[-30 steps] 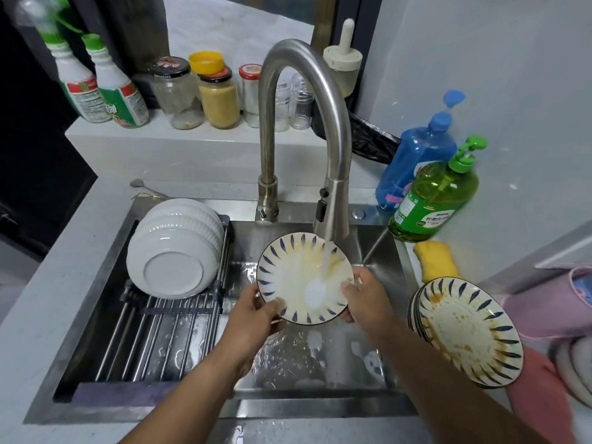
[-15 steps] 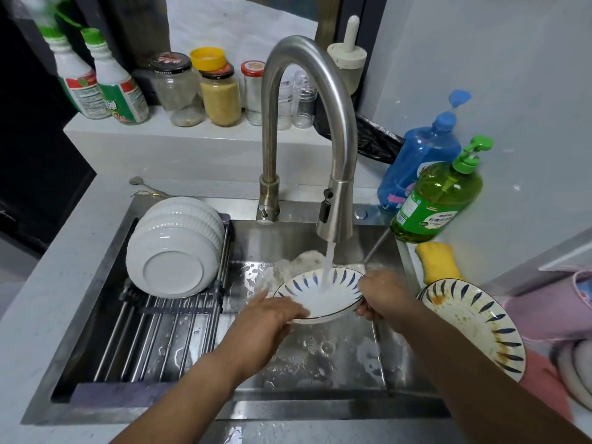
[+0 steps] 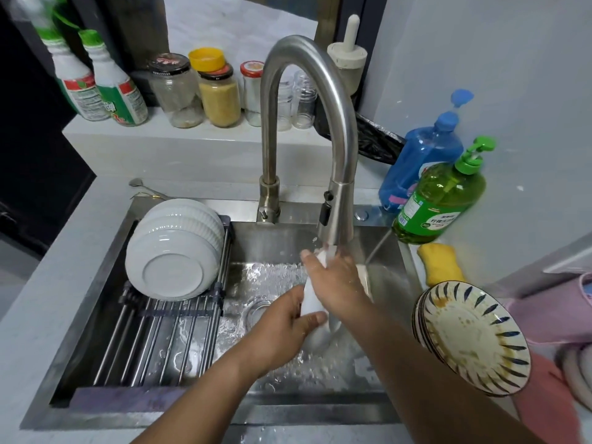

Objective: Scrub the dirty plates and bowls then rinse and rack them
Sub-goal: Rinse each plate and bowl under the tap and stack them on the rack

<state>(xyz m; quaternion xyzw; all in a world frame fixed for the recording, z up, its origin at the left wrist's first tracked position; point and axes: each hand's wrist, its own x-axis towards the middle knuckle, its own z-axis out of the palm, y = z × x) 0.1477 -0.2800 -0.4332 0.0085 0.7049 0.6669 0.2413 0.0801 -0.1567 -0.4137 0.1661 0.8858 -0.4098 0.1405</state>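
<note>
Plate [image 3: 312, 302] stands on edge over the sink [image 3: 389, 251], right under the tap [image 3: 336, 225], with water running down it. At 9 o'clock from it a rack [image 3: 153, 344] spans the sink, carrying stacked white bowls [image 3: 174, 251] tipped on their sides. At 3 o'clock, on the bench [image 3: 48, 299], a stack of soiled blue-striped plates [image 3: 474, 338] leans, with a yellow sponge [image 3: 440, 264] and green soap bottle [image 3: 442, 203] at 1 o'clock. Jars [image 3: 219, 94] line the shelf at 12 o'clock. Only its white back and rim show, blurred by water; both hands cover much of it. The left hand [image 3: 282, 328] grips its lower edge from 7 o'clock, thumb across the back. The right hand [image 3: 333, 283] grasps its upper part, fingers reaching the top rim beneath the spout.
</note>
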